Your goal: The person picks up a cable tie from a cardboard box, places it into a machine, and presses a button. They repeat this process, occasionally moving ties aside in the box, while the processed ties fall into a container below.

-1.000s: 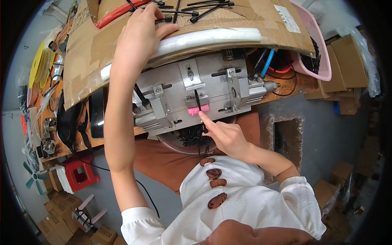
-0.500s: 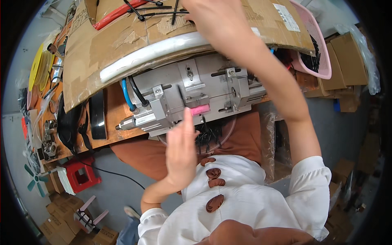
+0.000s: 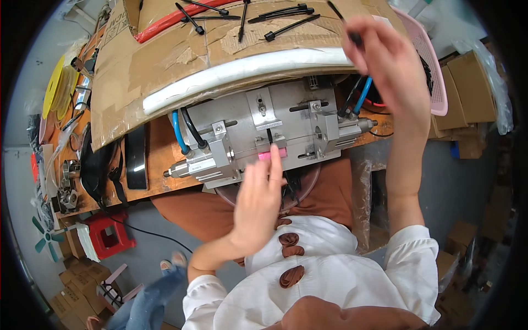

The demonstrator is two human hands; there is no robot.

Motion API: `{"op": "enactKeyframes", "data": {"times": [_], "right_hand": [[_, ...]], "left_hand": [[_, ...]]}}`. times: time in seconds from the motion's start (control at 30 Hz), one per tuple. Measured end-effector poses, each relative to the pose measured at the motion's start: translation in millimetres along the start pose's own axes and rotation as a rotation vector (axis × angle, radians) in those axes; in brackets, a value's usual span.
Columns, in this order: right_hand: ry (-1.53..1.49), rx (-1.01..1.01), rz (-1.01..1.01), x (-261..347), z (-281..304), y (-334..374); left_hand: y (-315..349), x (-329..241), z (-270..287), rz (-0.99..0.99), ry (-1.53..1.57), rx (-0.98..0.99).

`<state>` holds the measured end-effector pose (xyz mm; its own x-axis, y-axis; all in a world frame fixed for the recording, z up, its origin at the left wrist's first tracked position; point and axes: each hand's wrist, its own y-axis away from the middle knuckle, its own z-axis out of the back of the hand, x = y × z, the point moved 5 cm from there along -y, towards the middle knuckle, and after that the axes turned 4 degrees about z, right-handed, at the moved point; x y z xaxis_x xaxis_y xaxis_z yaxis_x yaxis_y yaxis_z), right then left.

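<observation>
My left hand has its fingers stretched out before a metal clamping fixture. Its index fingertip lies over a pink block at the fixture's front, by the lower end of a thin black rod. Whether the fingertip presses on that rod I cannot tell. My right hand, slightly blurred, is raised at the right end of a cardboard cover. Between its thumb and fingers is a black rod with a thick end. Several similar black rods lie on the cardboard.
A white padded tube edges the cardboard above the fixture. Blue hoses run at both sides. A clear bowl with black pieces sits on my lap. A pink basket stands right, a red stool below left. Another person's legs show.
My right hand has moved right from the black rods on the cardboard and now holds one. My left hand has shifted right and up, to the pink block. Another person's legs have come further into view.
</observation>
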<state>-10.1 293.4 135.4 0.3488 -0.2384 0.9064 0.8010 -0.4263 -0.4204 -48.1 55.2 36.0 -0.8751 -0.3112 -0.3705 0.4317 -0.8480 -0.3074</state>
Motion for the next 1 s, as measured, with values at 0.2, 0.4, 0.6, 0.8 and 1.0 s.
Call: {"op": "enactKeyframes", "data": {"times": [0.2,0.4,0.6,0.8,1.0], "right_hand": [[0.654,0.080,0.257,-13.4,-83.3,134.3],[0.759,0.143,0.169,-59.9,-128.0,163.4],[0.838,0.243,0.104,-60.7,-128.5,153.3],[1.056,0.244,0.323,-6.2,-98.1,84.5],[1.379,0.309,0.543,-23.3,-57.9,-58.7]], "left_hand": [[-154.5,71.3,74.4,-0.030,-0.094,-0.426],[-206.5,126.3,69.6,-0.014,-0.036,-0.170],[-140.5,96.8,94.4,0.060,0.167,-0.260],[-20.8,25.6,71.5,0.125,0.124,-0.271],[27.1,-6.3,-13.3,0.096,0.094,0.050]]}}
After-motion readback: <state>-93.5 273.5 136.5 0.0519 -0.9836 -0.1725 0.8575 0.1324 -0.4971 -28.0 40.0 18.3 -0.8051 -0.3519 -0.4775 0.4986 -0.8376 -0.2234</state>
